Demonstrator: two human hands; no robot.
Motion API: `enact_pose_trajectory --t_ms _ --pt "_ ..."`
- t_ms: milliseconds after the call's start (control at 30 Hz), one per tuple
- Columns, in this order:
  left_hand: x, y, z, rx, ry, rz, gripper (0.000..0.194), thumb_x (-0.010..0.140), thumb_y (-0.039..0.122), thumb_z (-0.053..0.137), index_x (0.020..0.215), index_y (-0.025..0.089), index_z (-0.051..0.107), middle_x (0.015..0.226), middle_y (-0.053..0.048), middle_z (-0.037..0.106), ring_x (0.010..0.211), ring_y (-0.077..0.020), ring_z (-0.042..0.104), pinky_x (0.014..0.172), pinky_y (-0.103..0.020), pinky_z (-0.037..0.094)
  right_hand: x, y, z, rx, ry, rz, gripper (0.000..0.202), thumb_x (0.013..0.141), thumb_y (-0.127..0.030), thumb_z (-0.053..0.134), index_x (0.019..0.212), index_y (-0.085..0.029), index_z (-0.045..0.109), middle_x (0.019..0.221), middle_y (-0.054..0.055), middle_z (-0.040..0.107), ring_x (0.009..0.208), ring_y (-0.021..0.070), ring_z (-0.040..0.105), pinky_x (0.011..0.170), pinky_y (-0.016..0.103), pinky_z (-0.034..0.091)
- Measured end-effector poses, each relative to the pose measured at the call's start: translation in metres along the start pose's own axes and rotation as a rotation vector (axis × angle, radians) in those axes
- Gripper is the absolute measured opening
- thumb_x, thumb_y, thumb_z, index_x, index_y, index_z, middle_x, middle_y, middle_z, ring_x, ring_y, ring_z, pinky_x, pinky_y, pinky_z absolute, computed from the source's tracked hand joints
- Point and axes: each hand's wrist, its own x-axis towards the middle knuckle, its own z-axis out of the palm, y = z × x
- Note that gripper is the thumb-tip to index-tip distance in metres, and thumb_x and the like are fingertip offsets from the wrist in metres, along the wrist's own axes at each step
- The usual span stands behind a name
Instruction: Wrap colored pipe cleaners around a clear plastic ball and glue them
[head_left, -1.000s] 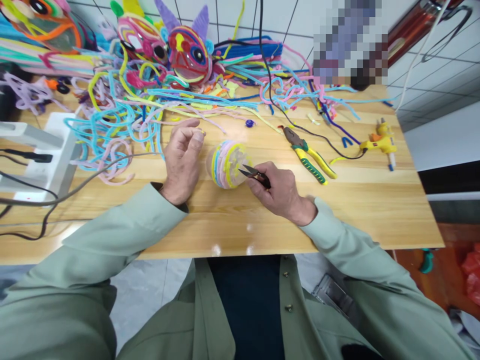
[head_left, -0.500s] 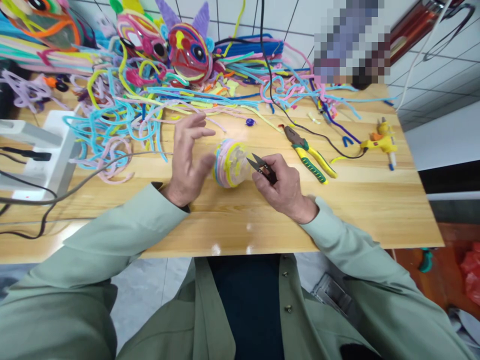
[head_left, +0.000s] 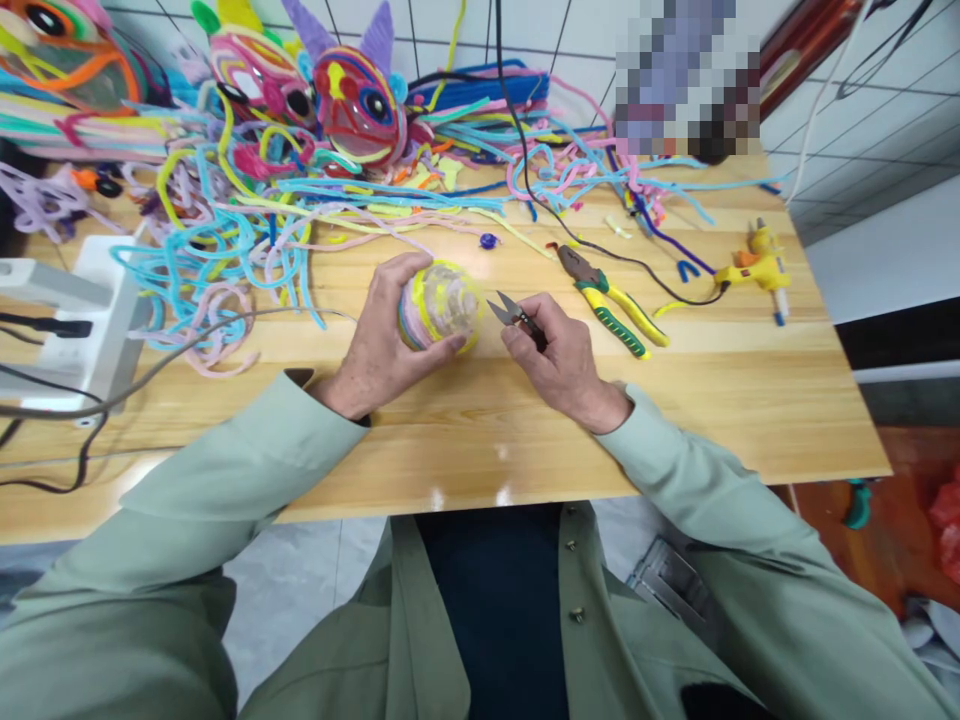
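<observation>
My left hand (head_left: 386,340) is wrapped round a clear rounded piece (head_left: 448,303) banded with yellow, pink and blue pipe cleaners, its clear end tilted up. Just right of it, my right hand (head_left: 559,358) grips small black snips (head_left: 516,315). The blades point left toward the banded piece, spread apart and not touching it. Pliers (head_left: 611,300) with yellow and green handles lie to the right of my right hand. A small dark blue ball (head_left: 488,241) rests on the table behind the banded piece.
Loose pipe cleaners (head_left: 225,250) and decorated masks (head_left: 360,105) fill the back left. A white power strip (head_left: 90,320) with cables stands at left. A yellow glue gun (head_left: 757,270) lies at right, its black cord crossing the table (head_left: 480,440).
My left hand has closed round the banded piece, which has shifted slightly left and tipped so its clear end faces up more. The view has shifted slightly.
</observation>
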Motion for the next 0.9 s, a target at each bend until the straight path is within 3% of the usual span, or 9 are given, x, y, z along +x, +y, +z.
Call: enact_pose_trajectory --t_ms 167,333,600,900 --pt "-0.003 0.002 0.001 -0.084 -0.014 -0.011 0.089 0.089 0.069 0.088 0.156 0.029 0.045 0.16 -0.013 0.052 0.155 -0.0367 0.052 0.132 -0.06 0.045 0.001 -0.001 0.0 0.048 -0.077 0.051 0.031 0.104 -0.055 0.06 0.096 -0.024 0.056 0.069 -0.007 0.051 0.06 0.0115 0.041 0.061 0.029 0.034" --pt "-0.003 0.005 0.002 -0.135 0.01 -0.046 0.076 0.091 0.067 0.086 0.146 0.031 0.048 0.155 -0.011 0.057 0.15 -0.0341 0.058 0.126 -0.058 0.052 0.001 -0.001 0.002 0.067 -0.154 0.07 0.034 0.103 -0.058 0.06 0.095 -0.025 0.055 0.069 -0.007 0.052 0.061 0.012 0.041 0.061 0.029 0.032" --pt "-0.001 0.017 -0.007 0.034 -0.067 -0.035 0.062 0.104 0.062 0.071 0.155 0.032 0.052 0.155 -0.01 0.061 0.151 -0.0352 0.057 0.13 -0.06 0.048 0.003 -0.002 0.003 0.123 -0.219 0.092 0.034 0.102 -0.057 0.061 0.096 -0.024 0.057 0.07 -0.007 0.052 0.062 0.012 0.043 0.063 0.03 0.032" --pt "-0.002 0.015 -0.005 -0.03 -0.063 -0.103 0.08 0.088 0.07 0.088 0.15 0.031 0.055 0.15 -0.01 0.063 0.145 -0.0355 0.062 0.126 -0.057 0.053 0.002 -0.001 0.009 0.194 -0.265 0.038 0.034 0.102 -0.057 0.061 0.095 -0.024 0.056 0.069 -0.008 0.053 0.062 0.0116 0.044 0.063 0.029 0.034"
